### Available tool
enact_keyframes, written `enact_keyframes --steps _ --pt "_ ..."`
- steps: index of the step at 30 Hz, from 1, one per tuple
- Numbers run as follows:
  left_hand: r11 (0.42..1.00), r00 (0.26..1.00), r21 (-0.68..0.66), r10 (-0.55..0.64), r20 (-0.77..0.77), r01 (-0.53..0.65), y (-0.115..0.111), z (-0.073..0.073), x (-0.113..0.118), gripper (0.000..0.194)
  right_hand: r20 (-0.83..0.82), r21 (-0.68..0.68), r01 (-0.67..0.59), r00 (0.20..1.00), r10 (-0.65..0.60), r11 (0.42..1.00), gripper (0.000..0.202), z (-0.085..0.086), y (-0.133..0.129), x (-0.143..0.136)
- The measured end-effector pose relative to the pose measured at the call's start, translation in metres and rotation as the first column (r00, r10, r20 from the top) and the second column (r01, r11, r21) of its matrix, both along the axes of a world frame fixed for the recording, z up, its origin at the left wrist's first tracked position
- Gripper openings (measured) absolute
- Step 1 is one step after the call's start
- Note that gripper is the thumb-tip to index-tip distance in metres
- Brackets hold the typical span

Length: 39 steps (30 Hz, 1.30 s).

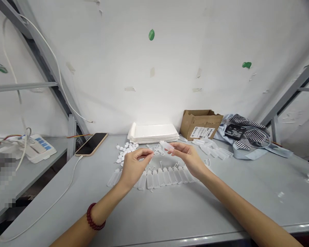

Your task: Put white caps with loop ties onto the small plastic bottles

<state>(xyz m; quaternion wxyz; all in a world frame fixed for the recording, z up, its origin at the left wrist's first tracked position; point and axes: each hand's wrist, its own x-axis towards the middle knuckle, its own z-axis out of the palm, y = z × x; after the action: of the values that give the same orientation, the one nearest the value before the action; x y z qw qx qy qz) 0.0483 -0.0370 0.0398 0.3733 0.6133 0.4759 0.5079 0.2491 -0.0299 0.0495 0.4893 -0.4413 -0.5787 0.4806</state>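
One translucent tube (166,145) tilts in the right hand (189,156) of a worker, pinched between thumb and fingers just behind a row of upright-aligned tubes (161,177) laid out on a gray table (167,214). The left hand (133,168), over the row's left part, brings thumb and forefinger narrowly together; whether anything small sits between them cannot be told. Plain tabletop runs from the row to the table's front edge, with a broader stretch spreading to the row's right. Room is tighter behind the row: white caps (126,149) beyond its left part, white straps (158,149) beyond its middle, a stack of flat white packets (156,131) farther back, and loose tubes (217,151) behind its right end, near a cardboard box (189,125) and striped cloth (252,132). Well left of the row, a phone (92,144) lies by the table's left edge, trailing a white cable (69,185).
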Motion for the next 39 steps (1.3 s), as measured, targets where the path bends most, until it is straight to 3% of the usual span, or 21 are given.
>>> enact_keyframes --steps 7,15,18,23,27,33,39 --pt "0.971 0.960 0.044 -0.222 -0.171 0.233 -0.004 -0.001 0.005 0.047 -0.098 -0.055 -0.070 0.993 0.064 0.996 0.026 -0.004 -0.002 -0.003" --pt "0.946 0.924 0.015 -0.312 -0.219 0.323 -0.007 0.005 0.001 0.059 -0.113 -0.101 -0.125 0.987 0.114 0.987 0.025 -0.006 -0.003 -0.002" --pt "0.937 0.920 -0.041 -0.348 -0.181 0.346 -0.007 0.008 -0.001 0.054 -0.093 -0.108 -0.162 0.984 0.152 0.981 0.025 -0.007 -0.002 -0.001" --pt "0.945 0.942 -0.071 -0.324 -0.088 0.319 -0.005 0.009 -0.002 0.029 -0.086 -0.127 -0.217 0.974 0.208 0.968 0.027 -0.005 -0.005 -0.002" --pt "0.956 0.954 -0.041 -0.294 -0.055 0.292 -0.003 0.008 -0.001 0.026 -0.095 -0.134 -0.239 0.969 0.228 0.962 0.028 -0.002 -0.009 -0.005" --pt "0.972 0.964 0.062 -0.214 -0.160 0.226 -0.002 0.009 -0.003 0.021 -0.100 -0.141 -0.280 0.958 0.268 0.949 0.024 -0.001 -0.010 -0.006" --pt "0.966 0.966 -0.044 -0.255 -0.031 0.254 -0.002 0.011 -0.004 0.018 -0.072 -0.141 -0.374 0.927 0.368 0.916 0.029 -0.001 -0.015 -0.009"
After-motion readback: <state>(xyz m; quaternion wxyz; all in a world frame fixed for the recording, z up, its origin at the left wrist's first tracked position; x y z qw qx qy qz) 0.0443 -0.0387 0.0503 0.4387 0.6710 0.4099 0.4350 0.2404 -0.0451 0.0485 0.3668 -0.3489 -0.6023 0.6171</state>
